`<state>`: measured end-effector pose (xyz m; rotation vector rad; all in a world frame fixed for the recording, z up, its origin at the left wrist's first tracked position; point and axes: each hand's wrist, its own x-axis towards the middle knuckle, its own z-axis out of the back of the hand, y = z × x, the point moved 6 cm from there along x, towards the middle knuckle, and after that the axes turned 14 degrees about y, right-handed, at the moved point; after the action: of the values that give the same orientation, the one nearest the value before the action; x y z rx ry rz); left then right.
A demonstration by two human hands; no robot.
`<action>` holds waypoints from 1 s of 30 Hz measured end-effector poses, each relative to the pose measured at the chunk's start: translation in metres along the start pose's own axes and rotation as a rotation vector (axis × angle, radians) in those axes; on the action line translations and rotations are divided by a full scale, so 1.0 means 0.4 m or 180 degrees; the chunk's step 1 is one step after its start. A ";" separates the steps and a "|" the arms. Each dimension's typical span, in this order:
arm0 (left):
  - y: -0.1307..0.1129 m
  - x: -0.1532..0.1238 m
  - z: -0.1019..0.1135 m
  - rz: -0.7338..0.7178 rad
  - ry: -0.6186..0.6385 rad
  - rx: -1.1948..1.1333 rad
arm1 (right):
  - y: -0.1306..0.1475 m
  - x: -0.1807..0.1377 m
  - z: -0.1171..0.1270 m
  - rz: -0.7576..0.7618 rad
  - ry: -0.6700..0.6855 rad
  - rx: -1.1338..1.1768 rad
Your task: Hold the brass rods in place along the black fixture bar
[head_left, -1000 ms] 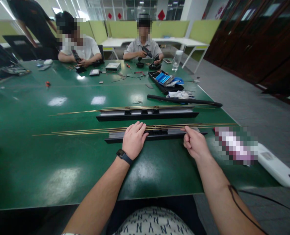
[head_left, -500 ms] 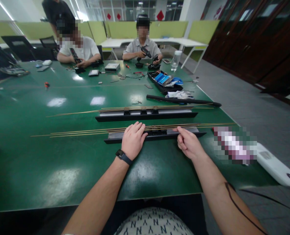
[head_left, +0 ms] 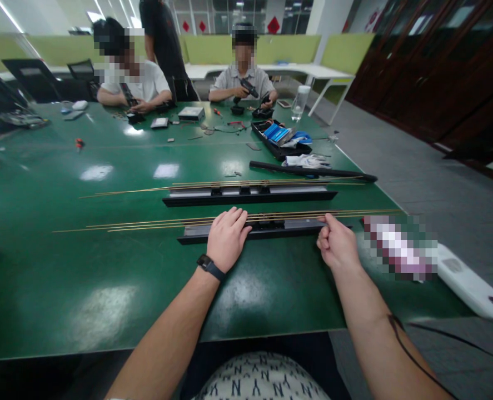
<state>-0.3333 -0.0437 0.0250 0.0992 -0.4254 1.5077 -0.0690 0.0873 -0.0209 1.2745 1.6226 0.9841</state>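
My left hand (head_left: 228, 236), with a dark watch on the wrist, lies flat across several thin brass-coloured rods (head_left: 158, 224) and the near black-edged channel (head_left: 194, 238) beneath them. Its fingers are stretched out and its thumb points right. At the right end of that channel, my right hand (head_left: 338, 239) is closed in a pinch on the end of the nearest thin rod. Dark blocks (head_left: 271, 224) sit inside the channel between my hands. Just behind lies a second, similar channel (head_left: 250, 198) with more thin rods (head_left: 135, 190) along its top.
Farther back lie a long black bar (head_left: 279, 167), white gloves (head_left: 307, 161) and a black tray (head_left: 271, 145) with blue items. A white device (head_left: 471, 283) rests at the right edge. Two people (head_left: 246, 78) sit working across the green table (head_left: 104, 289); another person (head_left: 165, 44) stands behind.
My right hand has moved right, and the nearest rod has slid right with it under my left hand. My left hand stays in place. The standing person has moved right.
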 end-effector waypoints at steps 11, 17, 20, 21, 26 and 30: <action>0.000 -0.003 0.003 -0.0006 -0.0017 -0.0030 | 0.024 0.012 0.060 0.0154 -0.0683 0.0114; -0.001 -0.001 0.004 0.0024 0.0019 -0.0023 | 0.021 0.013 0.057 0.0118 -0.0610 0.0097; -0.002 0.001 0.005 0.0032 0.0039 -0.0038 | 0.018 0.011 0.049 0.0105 -0.0506 0.0033; -0.002 0.001 0.005 0.0037 0.0044 -0.0044 | 0.017 0.011 0.045 0.0101 -0.0451 -0.0008; -0.002 0.002 0.005 0.0054 0.0071 -0.0065 | 0.009 0.002 0.019 -0.0001 -0.0120 -0.0169; -0.003 0.001 0.006 0.0042 0.0049 -0.0035 | -0.007 -0.006 -0.020 -0.0207 0.0458 -0.0245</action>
<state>-0.3325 -0.0441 0.0277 0.0761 -0.4229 1.5181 -0.0770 0.0836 -0.0205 1.1143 1.7071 1.1084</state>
